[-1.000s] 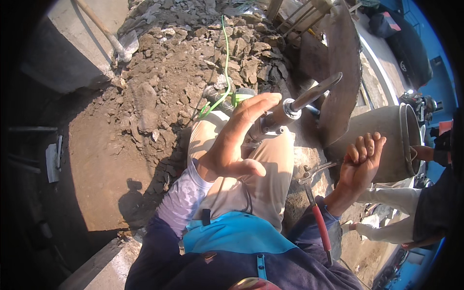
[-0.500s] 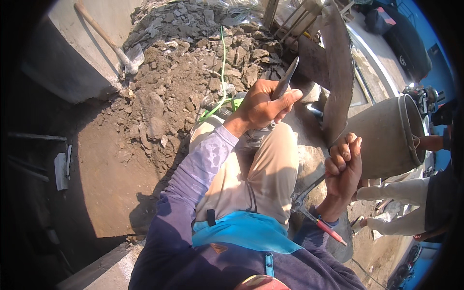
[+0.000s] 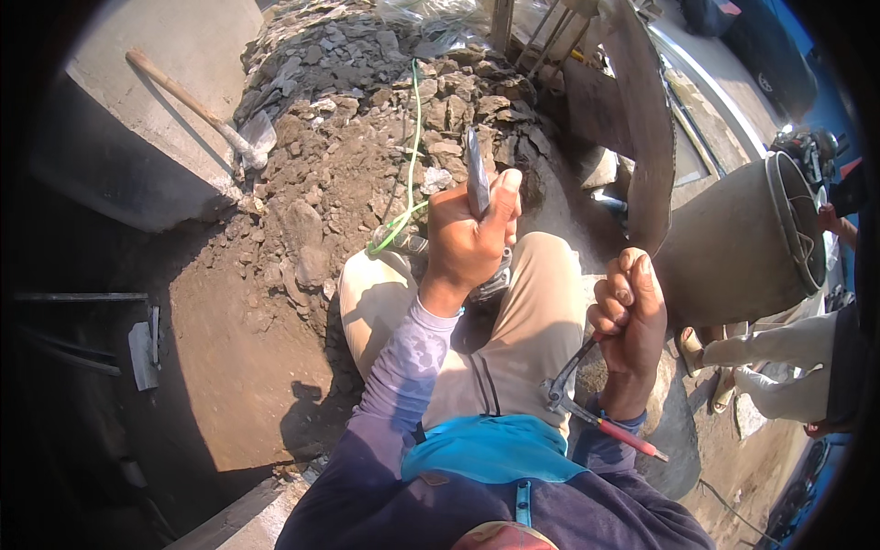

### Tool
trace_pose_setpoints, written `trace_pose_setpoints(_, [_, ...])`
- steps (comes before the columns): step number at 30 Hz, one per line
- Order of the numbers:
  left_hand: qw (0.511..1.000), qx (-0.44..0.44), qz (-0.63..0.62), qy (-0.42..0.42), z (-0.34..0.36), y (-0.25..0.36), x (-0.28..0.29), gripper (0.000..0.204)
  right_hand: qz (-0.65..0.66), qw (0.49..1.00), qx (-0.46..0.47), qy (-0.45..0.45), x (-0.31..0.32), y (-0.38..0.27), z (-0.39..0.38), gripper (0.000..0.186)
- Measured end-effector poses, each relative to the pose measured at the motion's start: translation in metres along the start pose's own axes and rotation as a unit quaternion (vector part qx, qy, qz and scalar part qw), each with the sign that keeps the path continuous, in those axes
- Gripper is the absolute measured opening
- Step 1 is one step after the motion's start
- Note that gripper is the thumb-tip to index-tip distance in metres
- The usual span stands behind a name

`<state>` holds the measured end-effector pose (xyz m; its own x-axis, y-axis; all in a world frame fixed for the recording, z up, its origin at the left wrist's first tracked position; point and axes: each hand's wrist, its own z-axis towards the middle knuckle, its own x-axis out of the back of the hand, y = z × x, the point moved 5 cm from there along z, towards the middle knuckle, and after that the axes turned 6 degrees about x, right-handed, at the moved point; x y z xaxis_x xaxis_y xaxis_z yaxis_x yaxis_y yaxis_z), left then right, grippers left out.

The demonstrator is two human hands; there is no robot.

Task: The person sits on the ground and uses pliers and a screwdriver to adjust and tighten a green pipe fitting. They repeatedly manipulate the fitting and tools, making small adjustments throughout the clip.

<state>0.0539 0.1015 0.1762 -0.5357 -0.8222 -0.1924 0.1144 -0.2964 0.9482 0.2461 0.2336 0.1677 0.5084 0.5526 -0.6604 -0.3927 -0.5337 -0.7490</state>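
My left hand [image 3: 466, 234] is closed around a grey metal chisel [image 3: 477, 174], its flat, tapered end pointing up above the fist. Below that hand, between my knees, part of a dark metal tool [image 3: 495, 282] shows; the rest is hidden. A green cable [image 3: 417, 137] runs over the rubble to the space by my left knee. My right hand [image 3: 628, 298] is curled shut on one handle of a pair of pincers [image 3: 557, 392] with red grips. The pincers' handles are spread, and the other one crosses in front of my right wrist.
Broken stone and soil [image 3: 302, 192] lie heaped ahead and left. A long-handled hammer [image 3: 197, 105] leans on a concrete block [image 3: 165, 137]. At right stand a large grey bucket [image 3: 733, 247] and a curved sheet [image 3: 646, 128]. Another person's legs [image 3: 779, 367] are beyond the bucket.
My left hand has moved left and a little nearer with the chisel, which now points more upright. My right hand has shifted slightly left with the pincers. The view has turned somewhat.
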Motion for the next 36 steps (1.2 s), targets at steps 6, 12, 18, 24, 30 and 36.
trace_pose_setpoints(6, [0.987,0.057,0.023,-0.147,0.031,-0.013,-0.018,0.048,-0.042,0.997,0.057,0.015,-0.021,-0.002,0.010,0.025])
trace_pose_setpoints(12, [0.961,-0.011,0.134,-0.241,0.032,-0.012,-0.022,0.060,-0.125,0.960,0.249,0.031,-0.061,-0.030,0.023,0.020])
trace_pose_setpoints(18, [0.958,-0.122,0.153,-0.209,0.019,-0.005,-0.020,0.065,-0.241,0.912,0.329,0.045,-0.067,-0.043,0.020,0.019])
trace_pose_setpoints(24, [0.984,-0.118,0.134,-0.016,-0.017,-0.012,0.045,0.018,-0.257,0.909,0.321,0.072,-0.056,-0.043,0.013,0.025])
trace_pose_setpoints(30, [0.967,-0.067,0.080,-0.233,-0.089,0.002,0.073,0.023,-0.171,0.927,0.321,0.091,-0.058,-0.029,0.013,0.022])
trace_pose_setpoints(36, [0.998,-0.005,0.024,-0.056,-0.073,0.037,0.077,0.026,-0.095,0.938,0.333,0.002,-0.079,-0.023,0.001,0.024])
